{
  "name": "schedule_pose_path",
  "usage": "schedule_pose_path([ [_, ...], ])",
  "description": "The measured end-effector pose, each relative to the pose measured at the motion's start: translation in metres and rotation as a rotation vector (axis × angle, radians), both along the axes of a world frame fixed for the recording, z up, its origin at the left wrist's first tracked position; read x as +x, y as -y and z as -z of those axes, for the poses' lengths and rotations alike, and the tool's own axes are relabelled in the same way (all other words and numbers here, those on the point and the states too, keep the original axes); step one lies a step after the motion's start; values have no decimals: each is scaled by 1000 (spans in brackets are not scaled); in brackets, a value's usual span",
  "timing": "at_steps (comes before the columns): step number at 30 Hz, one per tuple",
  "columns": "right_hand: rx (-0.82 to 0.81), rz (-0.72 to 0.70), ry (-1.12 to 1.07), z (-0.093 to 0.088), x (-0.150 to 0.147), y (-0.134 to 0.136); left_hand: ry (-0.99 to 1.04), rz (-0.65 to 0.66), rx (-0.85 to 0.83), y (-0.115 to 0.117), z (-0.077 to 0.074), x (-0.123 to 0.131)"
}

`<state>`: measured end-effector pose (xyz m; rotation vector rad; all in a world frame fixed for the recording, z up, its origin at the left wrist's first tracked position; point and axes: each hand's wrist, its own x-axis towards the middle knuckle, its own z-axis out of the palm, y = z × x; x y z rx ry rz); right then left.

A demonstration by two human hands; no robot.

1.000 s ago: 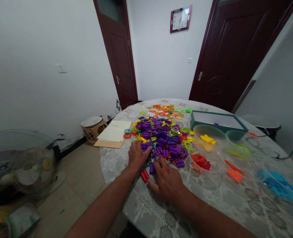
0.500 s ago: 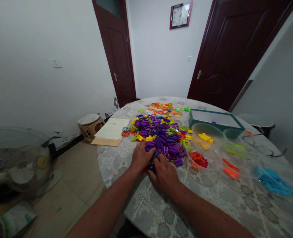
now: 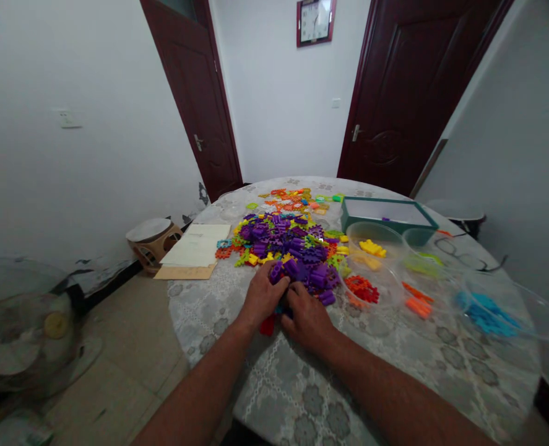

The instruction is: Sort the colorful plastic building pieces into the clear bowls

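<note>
A heap of plastic building pieces [image 3: 274, 234], mostly purple with yellow, green and orange among them, lies on the table. At its near edge my left hand [image 3: 261, 296] curls its thumb and fingers round a purple tube-like building piece [image 3: 276, 271]. Close beside it, my right hand [image 3: 307, 317] has its fingers bent and drawn together, and its fingertips are partly hidden against the heap. What they pinch I cannot make out. A red piece [image 3: 267, 324] shows on the tablecloth below the gap between my hands.
On the right stand clear plastic bowls, one with red pieces [image 3: 362, 290], another with blue pieces [image 3: 490, 314]. Behind them is a green-rimmed box [image 3: 388, 214]. Glasses [image 3: 481, 263] lie at the far right. Paper [image 3: 195, 244] lies left of the heap.
The view has turned slightly to the right. Both hands stay close together at the heap's near edge, and more of the red piece now shows below them.
</note>
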<state>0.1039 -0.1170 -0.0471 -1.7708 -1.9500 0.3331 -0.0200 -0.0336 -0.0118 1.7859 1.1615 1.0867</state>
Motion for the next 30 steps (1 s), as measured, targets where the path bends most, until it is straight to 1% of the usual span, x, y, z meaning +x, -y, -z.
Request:
schedule_pose_path([
  [3,18,5,-32,1,4,-2,37,21,-23,1,-1,5],
  [7,60,-6,-81,3,10,-4,28,49,-47,1,-5,8],
  [11,149,-29,-162,5,14,-7,50,117,-102,0,-7,6],
  [14,222,-53,-226,6,16,-9,117,126,-167,-2,-4,4],
  [18,334,-86,-281,3,16,-8,305,111,-303,-6,1,3],
  [23,445,-81,-270,0,16,-8,653,80,-467,-12,4,9],
  [26,512,-80,-262,1,18,-10,818,52,-516,-18,2,15],
  [30,556,-39,-283,1,21,-12,908,36,-530,-31,-3,23],
])
